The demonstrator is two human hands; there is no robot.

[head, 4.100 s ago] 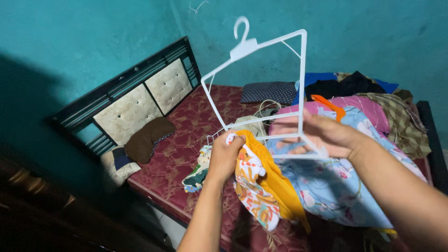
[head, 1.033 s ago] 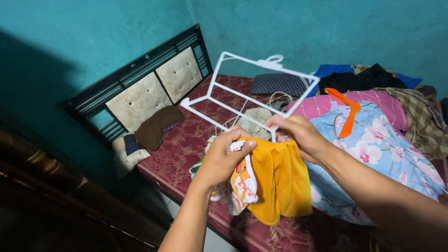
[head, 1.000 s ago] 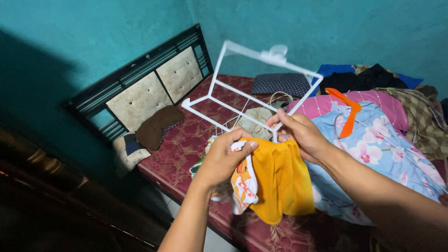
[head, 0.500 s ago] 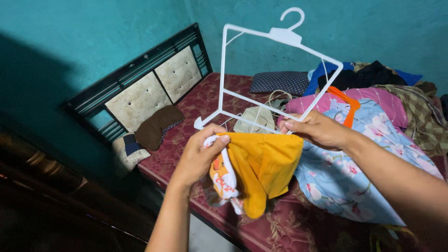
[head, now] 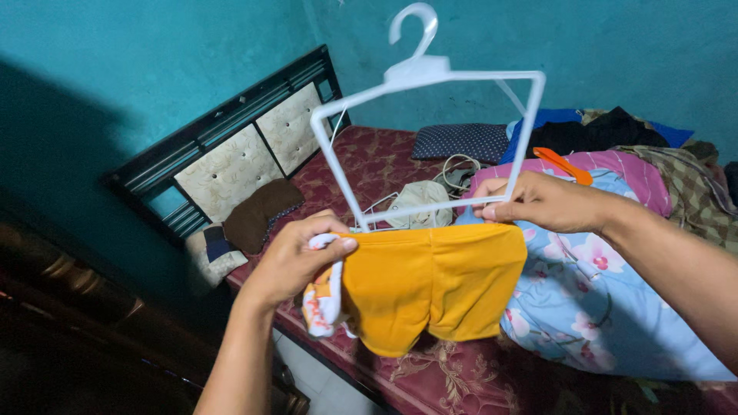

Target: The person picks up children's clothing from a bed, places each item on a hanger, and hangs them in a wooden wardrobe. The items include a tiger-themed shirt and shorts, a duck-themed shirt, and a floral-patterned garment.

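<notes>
Hanger: you swung the white hanger [head: 430, 115] upright, hook on top.
Shorts: the yellow shorts [head: 430, 280] then hung spread along its bar.
Fingers: your left hand [head: 296, 257] and right hand [head: 538, 204] each pinched a waistband corner.

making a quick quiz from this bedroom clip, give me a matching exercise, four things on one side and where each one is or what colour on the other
Things:
1. shorts
2. white hanger
3. orange hanger
4. brown cushion

Descriptions:
A. lies on the pink cloth
B. yellow, stretched between both hands
C. rests by the headboard
D. held up, hook pointing up

Pairs: 1-B, 2-D, 3-A, 4-C
</notes>
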